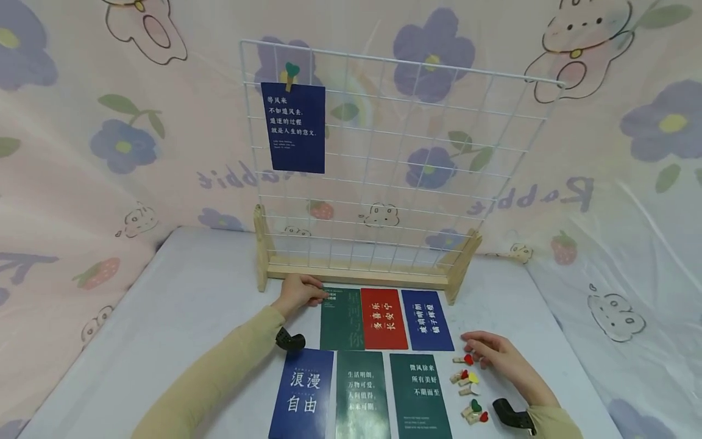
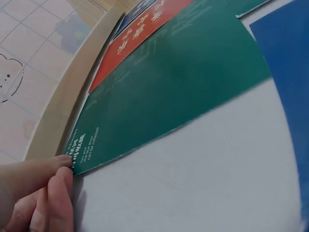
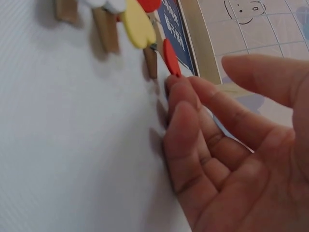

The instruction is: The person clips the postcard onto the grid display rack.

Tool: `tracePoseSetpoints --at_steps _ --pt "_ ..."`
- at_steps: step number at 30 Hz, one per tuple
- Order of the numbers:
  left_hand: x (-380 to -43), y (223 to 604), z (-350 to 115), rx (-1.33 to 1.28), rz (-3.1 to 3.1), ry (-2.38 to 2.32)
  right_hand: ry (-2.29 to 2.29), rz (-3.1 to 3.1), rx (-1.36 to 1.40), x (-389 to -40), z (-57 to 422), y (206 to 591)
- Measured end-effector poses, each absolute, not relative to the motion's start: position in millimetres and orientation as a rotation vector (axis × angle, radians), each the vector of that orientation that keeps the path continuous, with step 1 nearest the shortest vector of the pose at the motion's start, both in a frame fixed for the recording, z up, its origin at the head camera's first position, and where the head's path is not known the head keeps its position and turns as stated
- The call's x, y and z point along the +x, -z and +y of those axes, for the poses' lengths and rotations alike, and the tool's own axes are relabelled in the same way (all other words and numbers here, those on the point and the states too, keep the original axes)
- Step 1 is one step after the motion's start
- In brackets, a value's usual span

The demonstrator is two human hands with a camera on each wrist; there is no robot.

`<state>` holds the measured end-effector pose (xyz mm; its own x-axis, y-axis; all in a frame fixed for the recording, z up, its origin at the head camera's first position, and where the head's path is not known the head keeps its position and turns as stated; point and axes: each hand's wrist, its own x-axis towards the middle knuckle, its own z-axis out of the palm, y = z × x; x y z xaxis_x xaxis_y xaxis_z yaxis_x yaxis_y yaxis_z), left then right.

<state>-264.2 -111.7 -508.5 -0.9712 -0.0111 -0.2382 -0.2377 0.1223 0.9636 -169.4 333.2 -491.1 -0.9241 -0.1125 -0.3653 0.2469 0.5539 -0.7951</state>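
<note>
My left hand (image 1: 298,292) pinches the upper left corner of a green card (image 1: 342,320) between thumb and fingers, as the left wrist view shows closely. The card lies beside a red card (image 1: 384,335) and a blue card (image 1: 426,341) in the back row. To the right, my right hand (image 1: 507,363) rests by the small wooden clips with its fingers loosely bent and its thumb apart. Its fingertips are right at a clip with a red heart (image 3: 171,58). Another clip, with a yellow heart (image 3: 138,23), lies close by.
Behind the cards stands a white wire grid (image 1: 384,177) on a wooden base (image 1: 356,277). A dark blue card (image 1: 296,152) hangs at its upper left from a green-heart clip (image 1: 289,79). In front lie a blue card (image 1: 301,417) and two green cards (image 1: 362,421).
</note>
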Motion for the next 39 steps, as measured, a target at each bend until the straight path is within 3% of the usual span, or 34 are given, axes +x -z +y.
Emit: tracePoseSetpoints --at_steps 39 --pt "-260 463 -146 -0.229 1.936 -2.106 1.267 2.384 -0.108 -170 352 495"
